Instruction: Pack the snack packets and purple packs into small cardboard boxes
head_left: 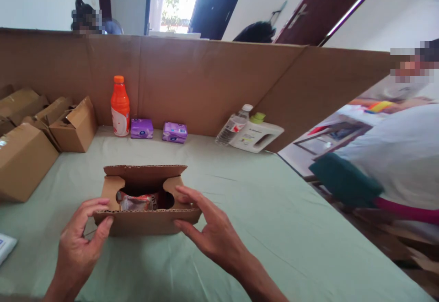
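A small brown cardboard box (147, 223) stands in front of me on the green cloth. Its two side flaps are folded inward, while the long near and far flaps are up. Through the gap between the flaps shows a shiny orange-and-white packet (139, 201); the rest of it is hidden inside. My left hand (80, 233) holds the box's left near corner, thumb on the outside of the near flap and fingers behind it. At the right corner, my right hand (209, 229) grips the near flap with its thumb, its fingers resting over the right side flap.
Several cardboard boxes (25, 160) stand at the left. Along the cardboard wall (192, 82) are an orange bottle (120, 107), two purple packs (141, 128), a clear bottle (233, 128) and a white jug (252, 135). A person (404, 155) sits at the right beyond the table edge.
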### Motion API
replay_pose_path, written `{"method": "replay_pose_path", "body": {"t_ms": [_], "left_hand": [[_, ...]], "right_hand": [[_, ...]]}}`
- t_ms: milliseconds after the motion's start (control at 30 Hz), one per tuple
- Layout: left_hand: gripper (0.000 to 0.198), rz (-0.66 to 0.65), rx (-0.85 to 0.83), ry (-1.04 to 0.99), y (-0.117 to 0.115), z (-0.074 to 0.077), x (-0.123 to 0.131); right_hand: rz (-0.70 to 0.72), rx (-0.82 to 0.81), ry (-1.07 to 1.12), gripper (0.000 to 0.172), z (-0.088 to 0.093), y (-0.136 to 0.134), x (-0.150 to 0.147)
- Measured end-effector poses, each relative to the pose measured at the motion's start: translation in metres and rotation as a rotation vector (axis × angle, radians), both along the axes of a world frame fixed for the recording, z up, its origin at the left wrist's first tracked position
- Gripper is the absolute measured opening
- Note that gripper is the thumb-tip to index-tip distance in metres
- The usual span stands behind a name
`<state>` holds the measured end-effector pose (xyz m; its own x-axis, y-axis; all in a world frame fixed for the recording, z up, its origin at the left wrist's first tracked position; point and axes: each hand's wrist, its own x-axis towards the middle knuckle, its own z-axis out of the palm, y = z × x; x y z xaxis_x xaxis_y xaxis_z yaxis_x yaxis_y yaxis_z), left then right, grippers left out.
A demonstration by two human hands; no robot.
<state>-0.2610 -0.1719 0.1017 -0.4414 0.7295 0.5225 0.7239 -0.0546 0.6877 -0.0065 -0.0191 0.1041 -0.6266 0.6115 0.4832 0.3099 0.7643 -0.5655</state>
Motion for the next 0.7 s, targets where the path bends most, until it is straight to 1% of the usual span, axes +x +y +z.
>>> {"method": "replay_pose_path", "body": {"t_ms": [67, 133, 200, 233, 267, 300, 367, 400, 467, 500, 567, 633, 700], "left_hand": [[0.026, 0.044, -0.049, -0.020, 0.002, -0.001, 0.000], [0.042, 0.073, -0.075, -0.052, 0.005, -0.001, -0.001], [0.049, 0.081, -0.082, -0.063, 0.007, -0.001, -0.001], [0.050, 0.083, -0.084, -0.058, 0.008, -0.002, 0.000], [0.049, 0.084, -0.082, -0.048, 0.010, -0.003, 0.000], [0.047, 0.088, -0.074, -0.030, 0.011, -0.004, 0.001], [0.044, 0.103, -0.031, 0.037, 0.013, -0.006, 0.002], [0.043, 0.115, -0.009, 0.079, 0.015, -0.007, 0.003], [0.044, 0.127, 0.005, 0.139, 0.018, -0.008, 0.002], [0.043, 0.107, -0.014, 0.144, 0.020, -0.009, 0.000], [0.037, 0.011, -0.092, 0.104, 0.024, -0.011, -0.007], [0.033, -0.068, -0.157, 0.035, 0.029, -0.015, -0.016], [0.034, -0.084, -0.167, -0.049, 0.035, -0.021, -0.024]], "right_hand": [[-0.029, 0.039, 0.019, 0.058, 0.003, 0.007, 0.001], [-0.072, 0.081, 0.068, 0.069, 0.009, 0.018, -0.001], [-0.089, 0.101, 0.116, 0.082, 0.015, 0.031, -0.004], [-0.073, 0.095, 0.120, 0.083, 0.018, 0.037, -0.007], [-0.040, 0.083, 0.105, 0.080, 0.020, 0.041, -0.009], [0.006, 0.068, 0.074, 0.071, 0.021, 0.044, -0.011], [0.100, 0.047, -0.006, 0.049, 0.020, 0.045, -0.014], [0.133, 0.047, -0.033, 0.040, 0.018, 0.043, -0.015], [0.157, 0.053, -0.041, 0.032, 0.011, 0.039, -0.015], [0.154, 0.050, -0.026, 0.031, 0.006, 0.037, -0.015], [0.134, 0.033, 0.018, 0.032, -0.005, 0.032, -0.016], [0.071, 0.009, 0.076, 0.034, -0.020, 0.027, -0.017], [-0.040, -0.028, 0.156, 0.038, -0.039, 0.016, -0.019]]}}
